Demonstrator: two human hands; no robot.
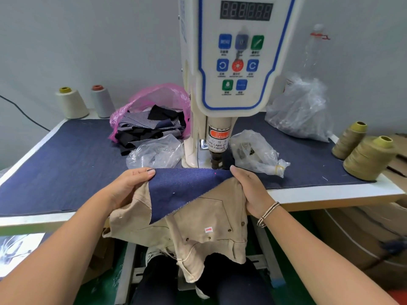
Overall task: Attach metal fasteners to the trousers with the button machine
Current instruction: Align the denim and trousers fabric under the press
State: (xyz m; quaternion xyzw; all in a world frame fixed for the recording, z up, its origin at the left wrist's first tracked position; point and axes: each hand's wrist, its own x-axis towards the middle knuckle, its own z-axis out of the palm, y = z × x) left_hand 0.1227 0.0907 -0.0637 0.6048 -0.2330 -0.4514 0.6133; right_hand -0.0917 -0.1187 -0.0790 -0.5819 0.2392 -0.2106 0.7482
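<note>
We have the button machine (222, 89) mid-table (330, 191), rear. Trousers (198, 227) hang over the front edge just before its punch, left hand (130, 183) and right hand (251, 190) on either side. Left rear: two thread cones (86, 103), scrap bag (152, 119). Right of the punch: fastener bag (255, 153); two more cones (363, 150) far right.

head view — worn high | faces forward-down | close over table (330, 192)

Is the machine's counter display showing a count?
No, the display at the top of the button machine shows only dark, unlit segments.
</note>
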